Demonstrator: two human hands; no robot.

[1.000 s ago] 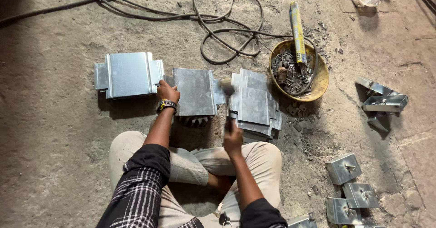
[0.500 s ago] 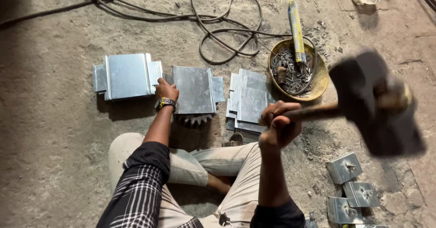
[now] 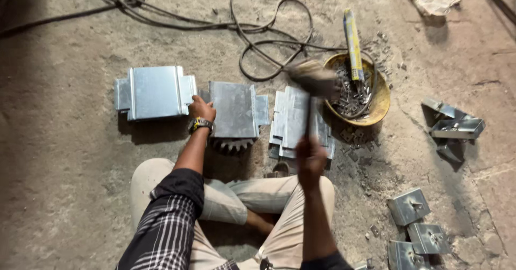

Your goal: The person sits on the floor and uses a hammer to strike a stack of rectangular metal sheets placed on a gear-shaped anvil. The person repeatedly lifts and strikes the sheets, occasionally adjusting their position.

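I sit cross-legged on a dusty concrete floor. My left hand [image 3: 201,109], with a watch on the wrist, presses on the left edge of a bent sheet-metal piece [image 3: 235,109] that rests on a toothed gear [image 3: 234,144]. My right hand [image 3: 310,160] grips the handle of a hammer [image 3: 313,79]; its blurred head is up over a stack of flat metal pieces [image 3: 293,120], just right of the held piece.
Another folded metal piece [image 3: 155,92] lies to the left. A yellow bowl [image 3: 379,101] of small metal parts holds a yellow-handled tool [image 3: 353,43]. Metal brackets [image 3: 453,127] and smaller clips [image 3: 409,206] lie at the right. Cables [image 3: 269,38] loop across the floor behind.
The hammer was down at the metal piece, then raised high to the right near the camera; now it swings back down toward the pieces. My left hand has stayed put.
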